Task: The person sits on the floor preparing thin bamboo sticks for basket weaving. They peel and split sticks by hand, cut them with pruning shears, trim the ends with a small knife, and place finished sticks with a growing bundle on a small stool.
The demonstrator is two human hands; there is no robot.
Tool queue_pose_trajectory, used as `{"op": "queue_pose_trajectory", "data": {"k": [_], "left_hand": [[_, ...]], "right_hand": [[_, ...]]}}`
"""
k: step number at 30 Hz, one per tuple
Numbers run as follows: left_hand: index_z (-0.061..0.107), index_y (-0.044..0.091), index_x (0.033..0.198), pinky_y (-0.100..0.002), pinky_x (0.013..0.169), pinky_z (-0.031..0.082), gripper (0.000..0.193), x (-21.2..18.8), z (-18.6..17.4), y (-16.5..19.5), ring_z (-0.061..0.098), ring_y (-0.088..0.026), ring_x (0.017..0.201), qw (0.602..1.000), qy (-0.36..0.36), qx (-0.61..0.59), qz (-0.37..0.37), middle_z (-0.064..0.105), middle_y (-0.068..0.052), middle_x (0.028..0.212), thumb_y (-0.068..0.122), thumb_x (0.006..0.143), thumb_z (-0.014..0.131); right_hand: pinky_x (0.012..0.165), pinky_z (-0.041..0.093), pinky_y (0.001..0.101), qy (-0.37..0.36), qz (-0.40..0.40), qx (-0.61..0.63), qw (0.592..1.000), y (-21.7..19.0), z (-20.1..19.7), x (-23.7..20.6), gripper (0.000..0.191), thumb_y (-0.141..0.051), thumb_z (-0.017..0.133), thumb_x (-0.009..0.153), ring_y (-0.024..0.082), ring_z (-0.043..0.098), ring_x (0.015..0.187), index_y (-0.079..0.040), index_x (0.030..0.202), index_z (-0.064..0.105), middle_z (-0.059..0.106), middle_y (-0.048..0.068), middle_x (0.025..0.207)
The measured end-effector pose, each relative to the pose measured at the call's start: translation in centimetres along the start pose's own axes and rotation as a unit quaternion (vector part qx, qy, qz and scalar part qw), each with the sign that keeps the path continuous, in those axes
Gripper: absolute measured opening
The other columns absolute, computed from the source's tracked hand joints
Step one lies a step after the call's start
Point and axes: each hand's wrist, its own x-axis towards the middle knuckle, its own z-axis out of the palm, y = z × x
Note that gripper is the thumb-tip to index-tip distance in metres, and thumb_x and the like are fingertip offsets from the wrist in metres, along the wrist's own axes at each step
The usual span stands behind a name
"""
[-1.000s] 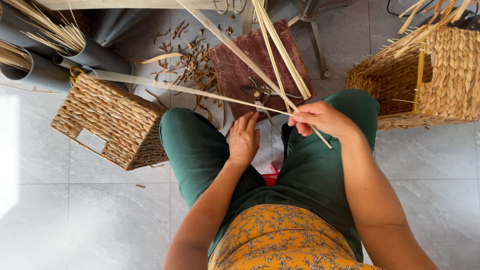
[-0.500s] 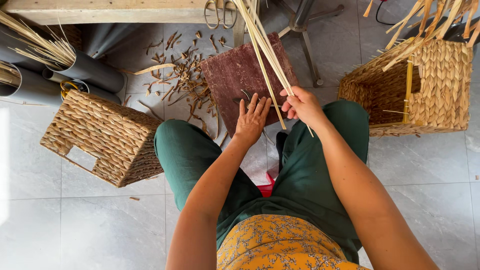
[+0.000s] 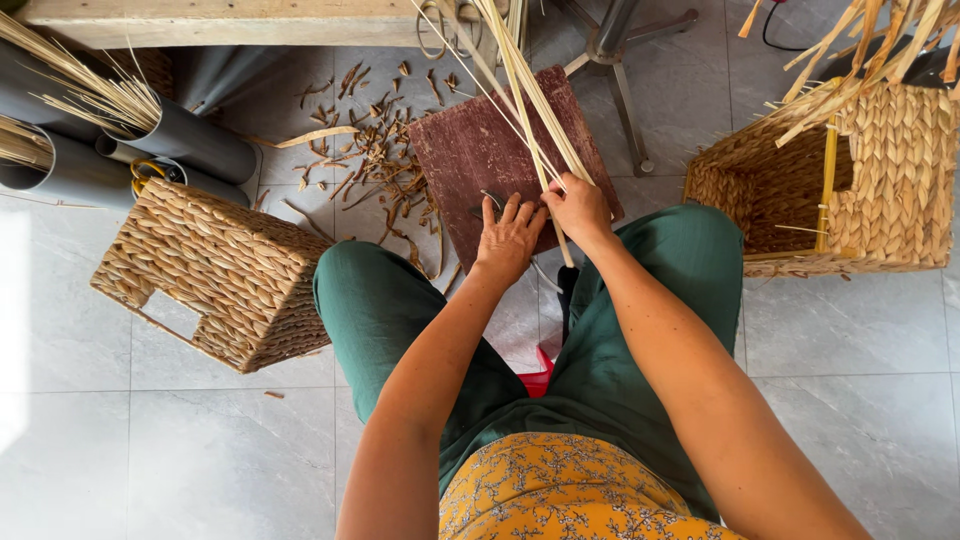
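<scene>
Head view, hands: right hand (image 3: 578,208) is closed round a bundle of pale reed strips (image 3: 530,95), fingers curled tight so the strips stay bunched and don't fan out. Left hand (image 3: 508,240) lies flat, fingers spread a bit, pressing down on the near edge of the dark red board (image 3: 478,150), looks like it's pinning something small and dark under the fingertips, can't tell what.

Head view, strips: they run from the right hand's grip up and away past the top of the frame, crossing over the board, lower ends poking out below the fist toward the knees.

Head view, board: sits on the tile floor right in front of the knees, probably as a work surface, handy for both hands.

Head view, around: brown trimmings (image 3: 375,160) scattered just left of the board. Finished-looking woven basket (image 3: 215,272) on its side beside the left knee. Half-woven basket (image 3: 850,185) with loose ends sticking up, off to the right. Grey tubes (image 3: 190,140) holding more reeds, top left.
</scene>
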Motion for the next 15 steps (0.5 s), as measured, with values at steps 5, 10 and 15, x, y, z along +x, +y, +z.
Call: {"op": "queue_pose_trajectory", "data": {"k": [5,10,15], "left_hand": [[0.043,0.02,0.149,-0.07,0.114,0.019,0.083,-1.0,-0.7,-0.4,0.034,-0.03,0.144,1.0,-0.025,0.0,0.007,0.046,-0.007,0.145,0.027,0.076,0.082],[0.045,0.015,0.145,-0.07,0.116,0.019,0.094,-3.2,-1.7,-1.4,0.041,-0.028,0.137,0.999,-0.032,-0.029,0.002,0.05,-0.008,0.135,0.034,0.066,0.092],[0.049,0.013,0.14,-0.067,0.115,0.024,0.092,-7.1,-3.1,-2.9,0.047,-0.029,0.13,0.996,-0.037,-0.075,-0.04,0.053,-0.009,0.128,0.035,0.063,0.094]], "right_hand": [[0.075,0.055,0.051,0.027,-0.013,-0.024,0.999,-0.2,-0.4,1.3,0.019,-0.029,0.074,0.091,0.041,0.07,0.086,-0.011,0.097,0.073,0.074,0.017,0.09],[0.073,0.054,0.0498,0.0,0.025,-0.004,1.0,-0.2,-0.8,2.5,0.02,-0.029,0.073,0.092,0.038,0.07,0.085,-0.011,0.1,0.072,0.073,0.017,0.09],[0.072,0.055,0.0453,0.028,-0.014,0.051,0.998,0.3,0.0,3.1,0.022,-0.029,0.074,0.091,0.034,0.072,0.084,-0.008,0.099,0.072,0.075,0.015,0.091]]}}
